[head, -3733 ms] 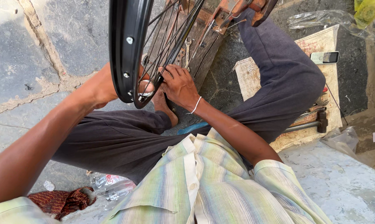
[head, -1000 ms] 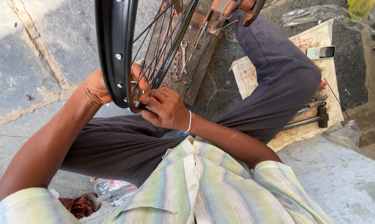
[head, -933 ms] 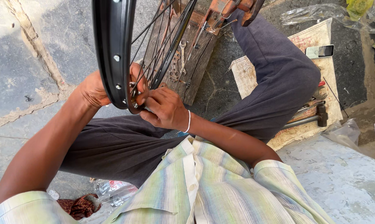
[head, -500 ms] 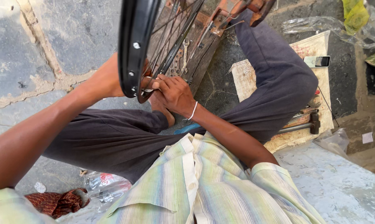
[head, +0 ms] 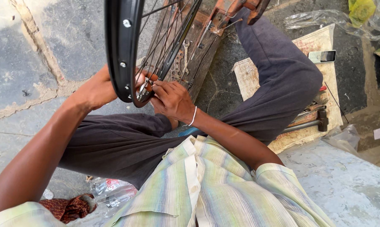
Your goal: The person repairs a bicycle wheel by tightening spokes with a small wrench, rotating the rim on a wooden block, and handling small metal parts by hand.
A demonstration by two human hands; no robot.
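A black bicycle wheel rim [head: 122, 46] with thin metal spokes [head: 166, 40] stands upright in front of me, above my lap. My left hand [head: 98, 87] grips the rim's lower edge from the left side. My right hand [head: 172, 100], with a white band at the wrist, has its fingers pinched on a small metal spoke tool [head: 143, 86] at the rim's inner side where the spokes end. My fingertips meet behind the rim, partly hidden by it. I sit cross-legged in dark trousers.
A wooden board with spanners [head: 185, 63] lies behind the wheel. To the right are a cardboard sheet [head: 316, 46] with a phone [head: 322, 56], a hammer [head: 309, 124] and hand tools. Plastic wrap [head: 114, 191] and a red cloth [head: 68, 208] lie at lower left. The ground is stone paving.
My hands have stayed at the rim's lower edge, with the fingers shifting on the spoke ends. The wheel has shifted slightly in view as my head moved.
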